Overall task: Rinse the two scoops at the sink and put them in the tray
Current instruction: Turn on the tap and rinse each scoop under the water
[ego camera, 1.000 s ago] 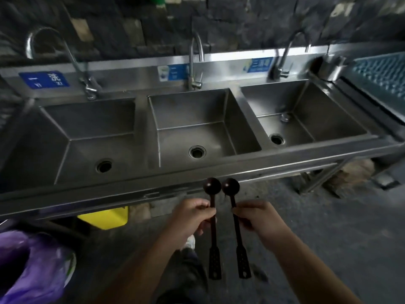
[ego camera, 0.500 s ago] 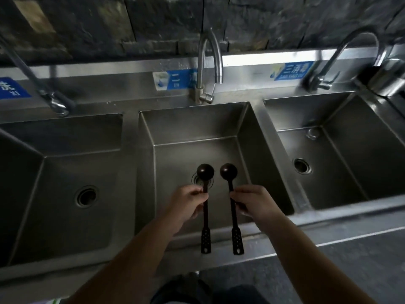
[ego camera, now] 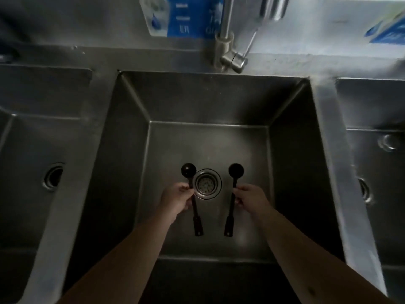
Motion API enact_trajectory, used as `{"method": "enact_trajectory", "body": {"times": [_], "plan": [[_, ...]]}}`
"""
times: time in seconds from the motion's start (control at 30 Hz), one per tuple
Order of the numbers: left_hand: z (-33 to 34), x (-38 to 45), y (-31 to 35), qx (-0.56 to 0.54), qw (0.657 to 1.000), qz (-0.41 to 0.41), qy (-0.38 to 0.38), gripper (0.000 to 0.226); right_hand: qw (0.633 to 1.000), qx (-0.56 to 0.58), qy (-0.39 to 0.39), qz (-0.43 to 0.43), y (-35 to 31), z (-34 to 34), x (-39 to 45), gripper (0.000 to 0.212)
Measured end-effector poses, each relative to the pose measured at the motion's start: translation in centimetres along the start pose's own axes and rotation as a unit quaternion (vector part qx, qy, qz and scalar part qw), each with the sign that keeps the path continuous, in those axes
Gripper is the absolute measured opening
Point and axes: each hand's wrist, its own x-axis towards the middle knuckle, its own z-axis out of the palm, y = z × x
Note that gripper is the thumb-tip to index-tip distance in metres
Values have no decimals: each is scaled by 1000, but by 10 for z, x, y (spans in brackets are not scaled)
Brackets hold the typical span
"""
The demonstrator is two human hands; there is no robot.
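Two dark long-handled scoops hang over the middle basin of a steel sink (ego camera: pixel 131 132). My left hand (ego camera: pixel 176 199) grips the stem of the left scoop (ego camera: pixel 189 170), whose round bowl sits just left of the drain (ego camera: pixel 207 183). My right hand (ego camera: pixel 251 197) grips the stem of the right scoop (ego camera: pixel 236 170), just right of the drain. Both handles point back toward me. The two scoops are apart, one on each side of the drain. No tray is in view.
A steel faucet (ego camera: pixel 230 51) stands on the back ledge above the middle basin; no water runs from it. A left basin (ego camera: pixel 32 139) and a right basin (ego camera: pixel 377 163) flank it. Blue labels (ego camera: pixel 186 16) are stuck on the backsplash.
I have come closer and lean over the middle basin. Both hands have gone down into it, and the scoops, side by side before, have spread apart to either side of the drain.
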Motion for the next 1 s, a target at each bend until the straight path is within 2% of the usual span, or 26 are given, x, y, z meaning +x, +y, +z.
{"method": "enact_trajectory", "body": {"times": [0.1,0.33,0.43,0.67,0.77,0.87,0.93,1.0], "plan": [[5,35,-27,10,999,-19,35,8,1000,-29,-9,3,19,7,34,13],[14,71,-67,-2,997,-79,20,5,997,-69,-9,14,52,30,80,33],[22,79,-76,-3,996,-84,30,11,994,-105,3,28,66,34,93,37],[20,79,-75,32,995,-75,48,18,980,-199,13,14,63,29,95,29],[7,66,-53,87,991,-53,92,27,972,-232,32,-7,37,17,72,21],[-6,47,0,73,991,26,112,23,961,-270,41,-46,-16,2,48,29],[-14,32,58,51,990,86,102,42,969,-223,70,-85,-74,-6,32,30],[-21,17,126,70,976,176,103,49,966,-164,132,-149,-142,-17,17,40]]}}
